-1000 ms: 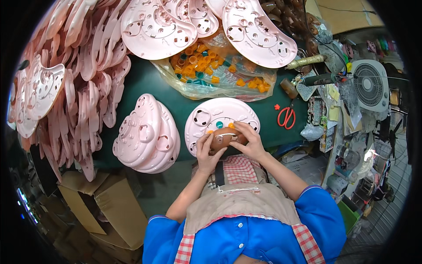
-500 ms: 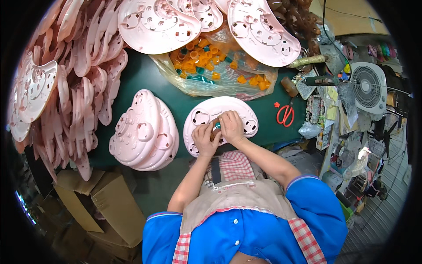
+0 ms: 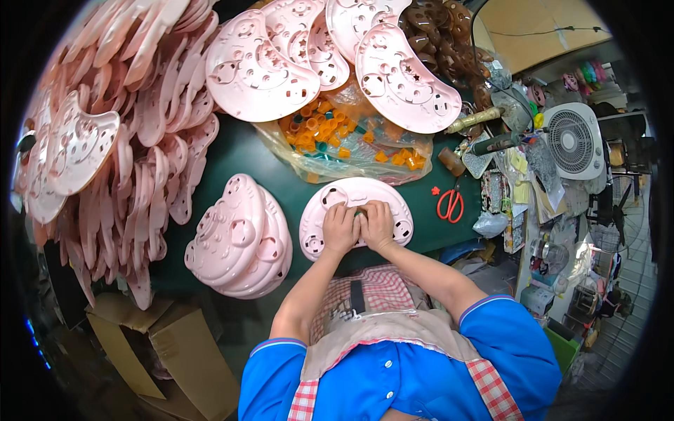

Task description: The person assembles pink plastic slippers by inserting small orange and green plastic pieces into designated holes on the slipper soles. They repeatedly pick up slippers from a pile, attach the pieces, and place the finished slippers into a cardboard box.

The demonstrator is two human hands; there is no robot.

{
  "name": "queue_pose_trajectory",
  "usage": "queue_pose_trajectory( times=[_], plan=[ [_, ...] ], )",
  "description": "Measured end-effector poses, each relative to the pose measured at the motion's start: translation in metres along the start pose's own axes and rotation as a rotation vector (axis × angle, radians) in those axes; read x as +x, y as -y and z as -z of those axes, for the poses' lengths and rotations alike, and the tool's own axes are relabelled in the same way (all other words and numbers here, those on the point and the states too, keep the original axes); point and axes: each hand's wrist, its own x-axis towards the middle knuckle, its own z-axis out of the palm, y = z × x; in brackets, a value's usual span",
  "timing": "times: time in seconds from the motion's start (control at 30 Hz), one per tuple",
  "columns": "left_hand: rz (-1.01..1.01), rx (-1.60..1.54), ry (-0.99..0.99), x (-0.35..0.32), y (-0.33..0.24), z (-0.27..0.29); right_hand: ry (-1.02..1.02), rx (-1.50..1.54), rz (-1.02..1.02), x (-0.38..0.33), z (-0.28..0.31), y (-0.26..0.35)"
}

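Note:
A pink plastic panel (image 3: 354,189) with a rounded back edge and several cut-outs lies on the green table before me. Both hands rest on its middle, close together. My left hand (image 3: 341,229) has its fingers bent and pressed down. Beside it my right hand (image 3: 377,224) is curled the same way, thumb toward the left one. A sliver of something dark and teal shows between the fingertips; the rest of it is covered. To the left sits a stack of similar pink panels (image 3: 232,228).
An open plastic bag (image 3: 309,167) of orange and teal caps lies behind the panel. Crescent-shaped pink panels (image 3: 260,77) overlap beyond it. Red-handled scissors (image 3: 451,205) lie to the right. More pink panels (image 3: 151,189) are heaped at left, above a cardboard box (image 3: 189,354). A fan (image 3: 572,140) stands far right.
My hands have drawn closer together over the panel's middle. They now cover the brown piece and teal bit seen between them before. The whole view has shifted slightly.

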Motion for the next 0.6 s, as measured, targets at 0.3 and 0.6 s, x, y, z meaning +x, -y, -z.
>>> queue_pose_trajectory(
  times=[0.3, 0.6],
  plan=[
    [0.908, 0.063, -0.284, -0.057, -0.018, 0.046, 0.385, 0.803, -0.859, 0.009, 0.108, -0.040],
    [0.557, 0.259, -0.145, -0.019, 0.145, 0.272, -0.189, 0.167, 0.580, 0.230, 0.197, 0.132]
  ],
)
